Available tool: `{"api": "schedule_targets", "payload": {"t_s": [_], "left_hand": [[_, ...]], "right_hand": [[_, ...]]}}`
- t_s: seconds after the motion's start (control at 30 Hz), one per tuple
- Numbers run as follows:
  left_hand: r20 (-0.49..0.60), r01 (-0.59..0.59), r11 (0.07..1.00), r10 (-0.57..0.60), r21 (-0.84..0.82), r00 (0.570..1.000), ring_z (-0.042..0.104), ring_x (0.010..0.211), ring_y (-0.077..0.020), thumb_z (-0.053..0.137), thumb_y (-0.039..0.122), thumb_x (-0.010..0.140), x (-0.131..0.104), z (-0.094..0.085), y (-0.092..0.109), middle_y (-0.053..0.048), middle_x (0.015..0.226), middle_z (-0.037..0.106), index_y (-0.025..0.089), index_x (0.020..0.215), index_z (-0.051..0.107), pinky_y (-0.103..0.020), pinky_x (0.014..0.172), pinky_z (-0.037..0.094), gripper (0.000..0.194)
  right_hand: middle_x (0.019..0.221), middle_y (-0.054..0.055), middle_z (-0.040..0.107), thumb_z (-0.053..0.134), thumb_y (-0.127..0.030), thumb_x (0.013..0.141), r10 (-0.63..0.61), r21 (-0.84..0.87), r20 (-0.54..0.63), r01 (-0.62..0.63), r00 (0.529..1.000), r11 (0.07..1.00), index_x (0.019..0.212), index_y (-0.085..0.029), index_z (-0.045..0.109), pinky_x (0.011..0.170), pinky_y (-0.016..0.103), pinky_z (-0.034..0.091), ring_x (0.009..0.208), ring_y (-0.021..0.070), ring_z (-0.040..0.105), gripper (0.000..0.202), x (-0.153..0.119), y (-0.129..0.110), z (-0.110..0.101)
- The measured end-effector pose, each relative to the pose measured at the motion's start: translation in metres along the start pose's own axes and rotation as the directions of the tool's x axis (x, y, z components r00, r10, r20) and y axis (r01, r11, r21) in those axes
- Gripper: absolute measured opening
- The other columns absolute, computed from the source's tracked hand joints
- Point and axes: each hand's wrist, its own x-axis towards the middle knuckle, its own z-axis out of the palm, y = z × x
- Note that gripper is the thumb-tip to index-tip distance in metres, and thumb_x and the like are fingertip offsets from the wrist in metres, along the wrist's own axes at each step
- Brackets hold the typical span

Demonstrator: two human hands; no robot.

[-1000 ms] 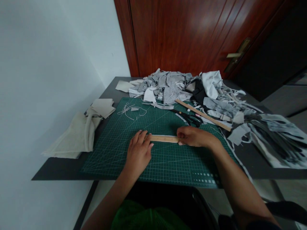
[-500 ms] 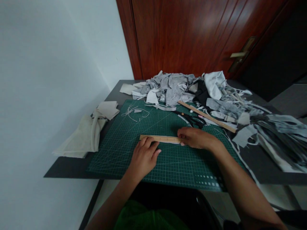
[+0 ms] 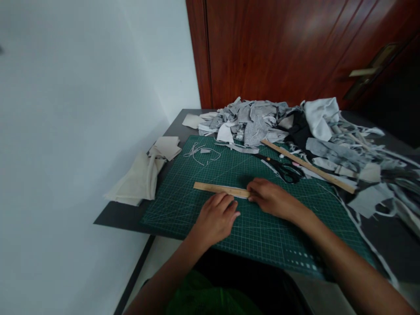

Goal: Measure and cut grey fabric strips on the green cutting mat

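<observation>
A short wooden ruler lies on the green cutting mat, with a thin white strip showing along its edge near the right end. My right hand pinches the ruler's right end between thumb and fingers, hiding that tip. Just below the ruler's middle rests my left hand, its fingers a little bent and apart, the fingertips at the ruler's lower edge. Whether they press on it I cannot tell. Black scissors lie on the mat beyond my right hand.
A longer wooden ruler lies slanted behind the scissors. Grey and white fabric scraps are heaped at the back and right. Folded cream cloth sits on the table's left edge, and loose thread lies on the mat. A white wall stands left.
The view has swung left, so everything sits further right. My left hand has slid right along the ruler, baring its left end. My right hand still holds the other end.
</observation>
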Motion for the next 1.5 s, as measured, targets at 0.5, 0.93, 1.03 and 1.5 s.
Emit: {"api": "schedule_targets", "payload": {"t_s": [0.5, 0.93, 1.03, 1.5], "left_hand": [[0.015, 0.11, 0.994, -0.109, -0.018, 0.994, 0.035, 0.152, -0.0343, 0.059, 0.049, 0.099, -0.005, 0.008, 0.004, -0.02, 0.158, 0.047, 0.012, 0.141, 0.054, -0.052, 0.119, 0.04, 0.056], [0.049, 0.198, 0.978, -0.196, -0.066, 0.979, 0.014, 0.159, -0.0375, 0.059, 0.053, 0.098, -0.007, 0.014, 0.002, -0.025, 0.165, 0.033, 0.008, 0.153, 0.039, -0.057, 0.125, 0.028, 0.074], [0.049, 0.2, 0.977, -0.197, -0.073, 0.979, 0.016, 0.159, -0.0364, 0.056, 0.054, 0.099, -0.007, 0.015, 0.001, -0.023, 0.165, 0.035, 0.009, 0.152, 0.04, -0.057, 0.126, 0.028, 0.071], [0.029, 0.176, 0.984, -0.174, -0.043, 0.984, 0.006, 0.16, -0.0364, 0.063, 0.053, 0.096, -0.005, 0.013, 0.002, -0.022, 0.169, 0.025, 0.011, 0.15, 0.043, -0.059, 0.126, 0.026, 0.071]], "right_hand": [[0.096, 0.008, 0.063, 0.053, -0.018, 0.096, -0.05, 0.099, -0.026, 0.052, 0.998, 0.994, 0.095, -0.021, 0.062, 0.084, 0.038, 0.05, 0.092, 0.0247, 0.063, 0.01, -0.001, 0.014, 0.007], [0.111, 0.01, 0.069, 0.054, -0.036, 0.099, 0.024, 0.166, 0.065, -0.034, 0.998, 0.986, 0.11, -0.024, 0.067, 0.094, 0.043, 0.053, 0.104, 0.0282, 0.067, 0.02, -0.014, 0.037, 0.001], [0.12, 0.013, 0.067, 0.055, -0.033, 0.097, 0.022, 0.112, 0.018, -0.024, 1.0, 0.993, 0.122, -0.023, 0.064, 0.103, 0.047, 0.05, 0.115, 0.0302, 0.065, 0.028, -0.014, 0.037, 0.008], [0.098, 0.008, 0.064, 0.052, -0.027, 0.099, -0.034, 0.08, 0.014, 0.033, 0.999, 0.996, 0.097, -0.024, 0.063, 0.085, 0.041, 0.054, 0.092, 0.0262, 0.065, 0.011, -0.012, 0.032, 0.002]]}}
